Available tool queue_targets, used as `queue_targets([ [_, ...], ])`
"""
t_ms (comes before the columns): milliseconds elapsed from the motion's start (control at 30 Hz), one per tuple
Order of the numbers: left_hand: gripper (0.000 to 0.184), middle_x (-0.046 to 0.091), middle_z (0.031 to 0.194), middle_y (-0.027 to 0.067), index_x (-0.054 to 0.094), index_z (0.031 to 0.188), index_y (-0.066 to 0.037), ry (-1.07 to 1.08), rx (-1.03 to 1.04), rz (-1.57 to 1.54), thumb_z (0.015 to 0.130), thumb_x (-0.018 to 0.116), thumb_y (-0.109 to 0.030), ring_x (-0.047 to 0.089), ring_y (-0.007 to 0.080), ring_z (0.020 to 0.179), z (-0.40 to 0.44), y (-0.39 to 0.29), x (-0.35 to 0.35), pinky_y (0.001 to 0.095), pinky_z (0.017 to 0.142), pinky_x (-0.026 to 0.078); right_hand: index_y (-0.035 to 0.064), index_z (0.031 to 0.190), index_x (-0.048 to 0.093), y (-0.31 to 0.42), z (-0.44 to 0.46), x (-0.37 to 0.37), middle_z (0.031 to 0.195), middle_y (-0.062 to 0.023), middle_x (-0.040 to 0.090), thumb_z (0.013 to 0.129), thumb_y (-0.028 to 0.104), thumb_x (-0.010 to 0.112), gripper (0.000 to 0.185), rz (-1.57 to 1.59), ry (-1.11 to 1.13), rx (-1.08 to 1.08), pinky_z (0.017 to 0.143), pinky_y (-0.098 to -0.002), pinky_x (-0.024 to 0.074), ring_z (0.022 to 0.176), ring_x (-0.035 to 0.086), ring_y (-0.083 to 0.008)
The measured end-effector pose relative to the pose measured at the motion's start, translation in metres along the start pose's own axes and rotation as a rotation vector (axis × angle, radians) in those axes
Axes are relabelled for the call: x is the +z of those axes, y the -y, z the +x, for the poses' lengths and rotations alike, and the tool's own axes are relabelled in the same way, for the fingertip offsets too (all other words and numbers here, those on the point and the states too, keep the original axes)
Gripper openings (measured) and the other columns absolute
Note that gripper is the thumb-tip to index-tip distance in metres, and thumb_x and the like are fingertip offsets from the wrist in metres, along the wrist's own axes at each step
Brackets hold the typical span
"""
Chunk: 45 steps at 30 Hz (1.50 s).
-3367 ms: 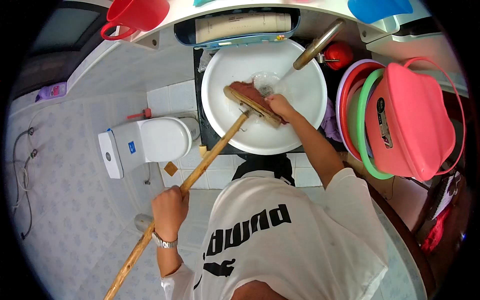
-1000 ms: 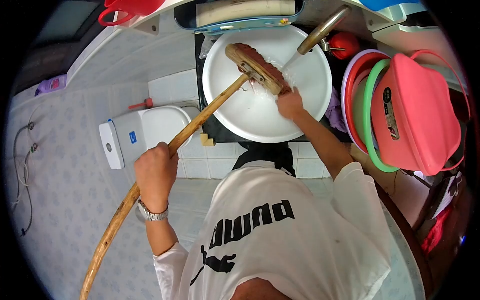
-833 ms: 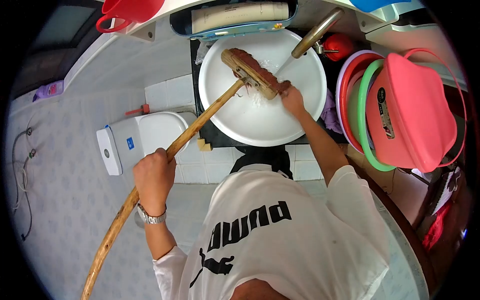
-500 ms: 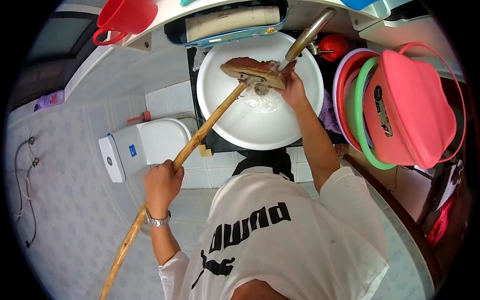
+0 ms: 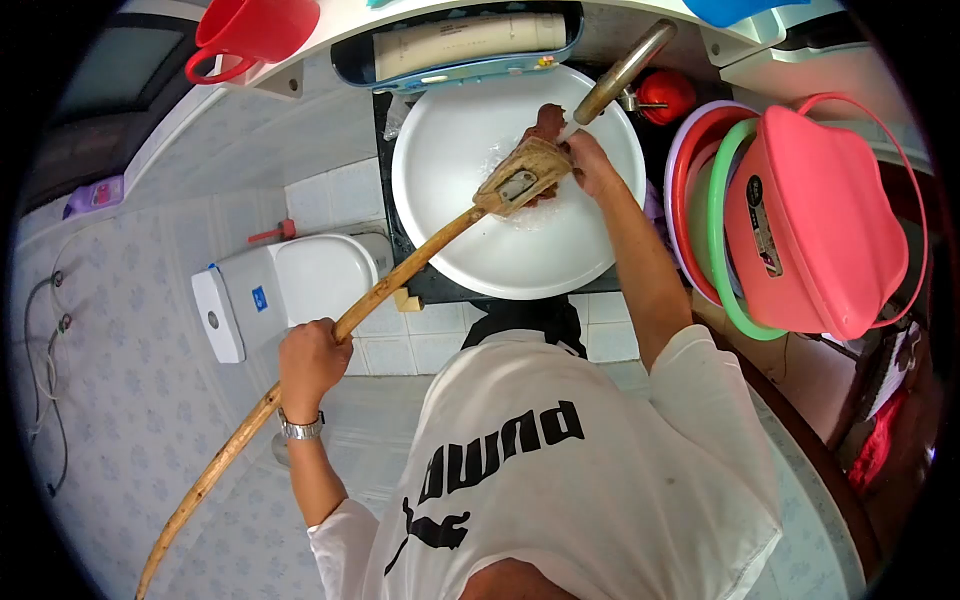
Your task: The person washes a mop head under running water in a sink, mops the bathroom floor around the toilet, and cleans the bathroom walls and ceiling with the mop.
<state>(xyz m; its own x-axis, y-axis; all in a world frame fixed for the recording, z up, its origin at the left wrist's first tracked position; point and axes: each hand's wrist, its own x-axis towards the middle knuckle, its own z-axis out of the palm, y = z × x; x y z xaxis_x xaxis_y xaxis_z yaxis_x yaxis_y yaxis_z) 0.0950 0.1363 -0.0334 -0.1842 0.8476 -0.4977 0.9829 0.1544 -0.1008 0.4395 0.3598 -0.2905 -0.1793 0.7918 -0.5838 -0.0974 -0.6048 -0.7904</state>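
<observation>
A long wooden-handled mop [image 5: 400, 275] slants across the view, its wooden head over the white washbasin [image 5: 440, 150]. Reddish-brown material shows around the head, and a metal plate is set on its upper face. My left hand [image 5: 315, 358], with a watch at the wrist, is wrapped round the middle of the handle. At the far end, my right hand [image 5: 590, 165] grips the edge of the head, its fingertips partly hidden. Water runs from the tap [image 5: 630, 70] onto the reddish-brown material beside that hand.
Right of the basin stand stacked basins [image 5: 742, 310] and a pink bucket [image 5: 825, 220]. A toilet [image 5: 325, 270] is to the left. Above, a shelf [image 5: 345, 30] carries a red mug [image 5: 260, 35]; a blue box [image 5: 455, 70] sits behind the basin.
The mop head has turned so its plate faces up and its board slants up to the right. The handle's lower end has swung left, and my left hand has moved slightly left and down.
</observation>
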Motion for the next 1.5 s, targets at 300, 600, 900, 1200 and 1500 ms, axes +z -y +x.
queue_targets([
  [300, 0.017, 0.062, 0.065, 0.0172, 0.064, 0.069, -0.004, -0.04, -0.005, 0.056, 0.069, 0.069, -0.019, 0.061, 0.0341, 0.063, 0.002, 0.001, -0.015, 0.0422, 0.058, 0.049, 0.0016, 0.116, 0.051, -0.051, 0.048, 0.01, 0.107, -0.0139, 0.058, 0.092, 0.024, 0.049, 0.032, 0.958, 0.378, 0.06, 0.085, -0.0412, 0.052, 0.099, 0.059, -0.025],
  [600, 0.011, 0.061, 0.061, 0.015, 0.063, 0.069, -0.005, -0.134, 0.033, 0.116, 0.069, 0.068, -0.015, 0.061, 0.0312, 0.06, -0.003, 0.013, 0.004, 0.0408, 0.056, 0.049, 0.0011, 0.122, 0.051, 0.015, 0.001, 0.022, 0.116, -0.0136, 0.057, 0.087, 0.024, 0.064, 0.044, 0.302, 0.147, 0.092, 0.084, -0.0353, 0.0528, 0.109, 0.056, -0.0237],
  [900, 0.012, 0.061, 0.065, 0.0151, 0.062, 0.068, -0.004, -0.119, 0.008, 0.108, 0.069, 0.068, -0.014, 0.061, 0.0325, 0.064, -0.012, 0.02, 0.012, 0.0418, 0.058, 0.049, 0.0052, 0.116, 0.056, -0.012, 0.01, 0.024, 0.111, -0.0128, 0.06, 0.087, 0.036, 0.063, 0.043, 0.271, 0.156, 0.117, 0.09, -0.038, 0.05, 0.103, 0.059, -0.0248],
  [1200, 0.01, 0.061, 0.067, 0.0169, 0.06, 0.07, -0.003, -0.109, 0.005, 0.019, 0.069, 0.065, -0.011, 0.06, 0.0354, 0.064, -0.015, 0.023, 0.015, 0.0438, 0.059, 0.048, 0.005, 0.119, 0.056, -0.077, 0.026, 0.056, 0.114, -0.0122, 0.059, 0.097, 0.038, 0.042, 0.042, 0.59, 0.045, 0.186, 0.088, -0.0388, 0.0486, 0.101, 0.058, -0.0238],
  [1500, 0.008, 0.06, 0.066, 0.0184, 0.062, 0.07, -0.002, -0.08, -0.022, -0.071, 0.069, 0.063, -0.009, 0.059, 0.0366, 0.065, -0.023, 0.018, 0.003, 0.0446, 0.058, 0.047, 0.0054, 0.119, 0.051, -0.086, 0.045, 0.014, 0.113, -0.0094, 0.057, 0.096, 0.033, 0.036, 0.038, 0.294, -0.017, 0.032, 0.085, -0.0479, 0.0471, 0.103, 0.054, -0.0246],
])
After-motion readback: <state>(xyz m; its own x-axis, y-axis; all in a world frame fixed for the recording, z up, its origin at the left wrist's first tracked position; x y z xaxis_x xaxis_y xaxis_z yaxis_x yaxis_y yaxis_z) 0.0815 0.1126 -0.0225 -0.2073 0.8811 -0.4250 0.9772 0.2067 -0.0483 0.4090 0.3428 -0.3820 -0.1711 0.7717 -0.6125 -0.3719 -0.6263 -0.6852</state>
